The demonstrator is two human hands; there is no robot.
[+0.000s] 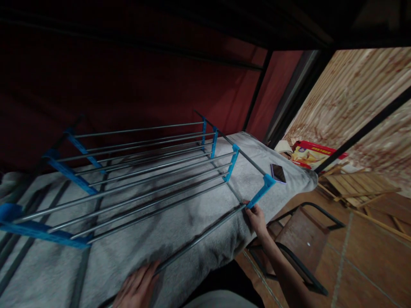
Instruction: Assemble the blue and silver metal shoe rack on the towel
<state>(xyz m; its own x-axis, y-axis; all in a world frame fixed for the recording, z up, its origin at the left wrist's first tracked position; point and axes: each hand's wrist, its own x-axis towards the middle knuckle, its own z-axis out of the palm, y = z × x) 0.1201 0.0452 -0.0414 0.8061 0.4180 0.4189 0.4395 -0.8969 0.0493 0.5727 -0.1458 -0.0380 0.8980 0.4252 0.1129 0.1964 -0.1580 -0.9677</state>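
A rack of grey metal tubes (154, 173) joined by blue plastic brackets lies on a grey blanket (180, 265). At the near right corner, my right hand (256, 217) pinches the lower end of a blue bracket (261, 190), where a long tube (201, 238) meets it. That tube runs along the front toward the lower left. There my left hand (138, 285) is closed over it, with its fingertips partly hidden. Several rods span between the left and right brackets. Other blue brackets (72, 173) stand along the left side.
A phone (278, 173) lies on the blanket at the right. A chair (302, 233) stands on the tiled floor close to my right arm. Farther right are a red box (316, 154) and folded wooden slats (359, 186). Dark metal bars (257, 92) frame the bed.
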